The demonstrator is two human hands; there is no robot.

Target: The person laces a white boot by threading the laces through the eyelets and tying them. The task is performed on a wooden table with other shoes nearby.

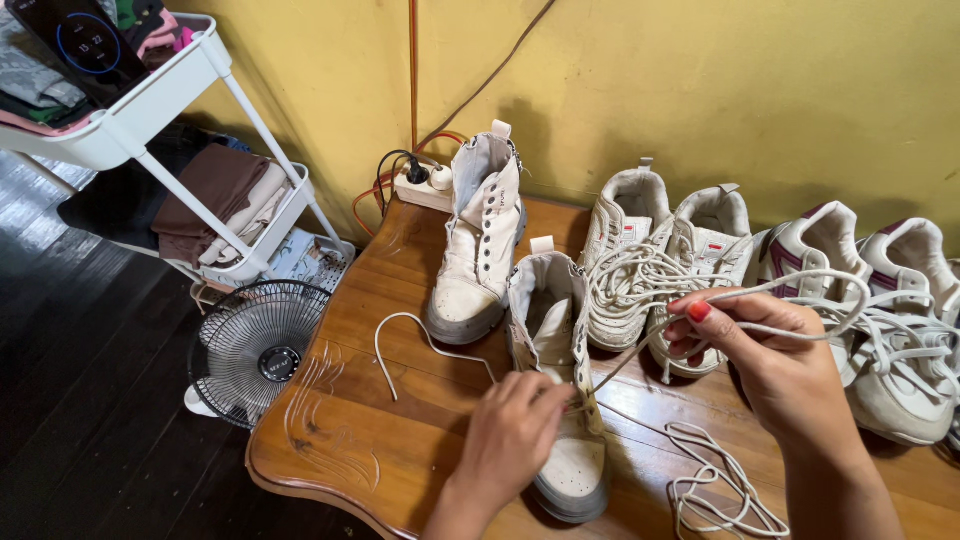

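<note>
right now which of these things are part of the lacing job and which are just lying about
In hand:
- near boot, steadied by the left hand
- white lace, pinched in the right hand and running to the boot

Lying about:
- second boot
- two pairs of sneakers
- loose lace
- fan
- power strip
- cart of clothes

You have a white high-top boot lying on the wooden table, toe toward you, its tongue pulled open and its toe cap scuffed grey. A white shoelace runs taut from its eyelets up and to the right, while its other end curls loose on the wood to the boot's left.
</note>
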